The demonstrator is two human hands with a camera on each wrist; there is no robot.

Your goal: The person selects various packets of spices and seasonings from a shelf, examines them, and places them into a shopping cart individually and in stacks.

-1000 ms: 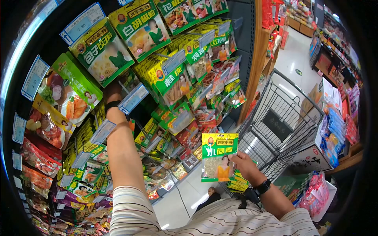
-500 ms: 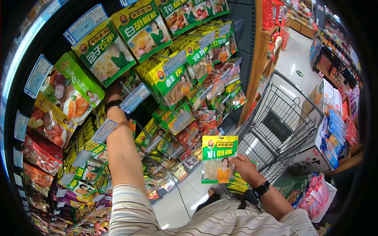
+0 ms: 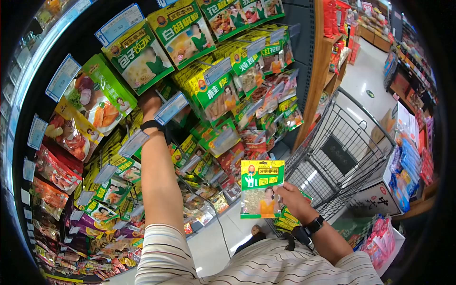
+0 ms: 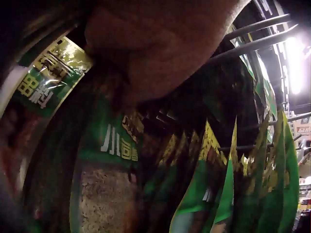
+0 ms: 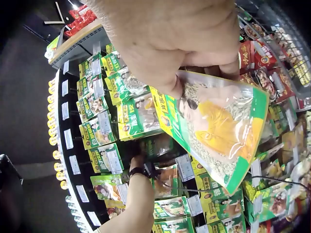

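Observation:
My right hand (image 3: 292, 199) pinches the edge of a green and yellow spice packet (image 3: 256, 202), held upright below the hanging rows. In the right wrist view, the thumb and fingers of the right hand (image 5: 180, 48) grip this see-through packet (image 5: 218, 126) of pale seeds. My left hand (image 3: 150, 103) reaches in among the hanging packets, partly behind a price tag (image 3: 171, 108). The left wrist view shows the left hand (image 4: 155, 48) at the top of a similar seed packet (image 4: 109, 189); its fingertips are lost in shadow, so a grip cannot be made out.
Packets such as the cinnamon-style ones (image 3: 216, 102) hang on hooks around the left arm, with metal tag rods sticking out. A wire shopping cart (image 3: 339, 152) stands at the right, beside boxed goods (image 3: 380, 197). A wooden shelf end (image 3: 313, 95) rises behind the cart.
The head view has shifted, so the racks appear farther right and slightly lower. My left hand remains among the hanging packets, and my right hand still holds its packet.

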